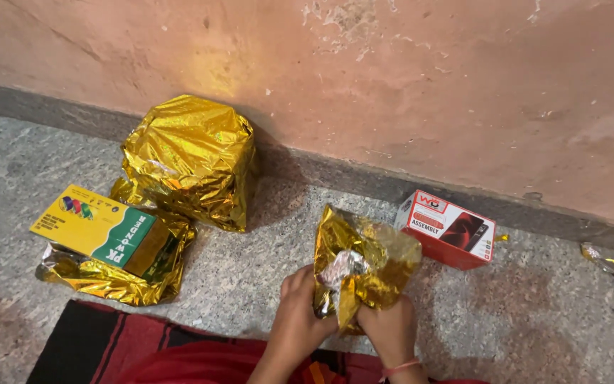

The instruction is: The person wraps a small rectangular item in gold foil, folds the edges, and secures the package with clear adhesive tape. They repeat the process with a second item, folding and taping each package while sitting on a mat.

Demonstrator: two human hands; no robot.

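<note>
Gold foil wrap (pixel 367 267) pinched by fingers of left hand (pixel 300 313) and right hand (pixel 390 323) above the floor (pixel 250 277); a hard tug could tear it.

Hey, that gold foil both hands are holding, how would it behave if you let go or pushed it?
The gold foil looks thin and crinkled, so probably floppy and very light. Its glossy surface may slip in the left hand and right hand.

hands: 2, bare | right hand (pixel 391 333): thin pink wristband (pixel 400 368) | left hand (pixel 298 318): nothing worn | clothing: red
</note>
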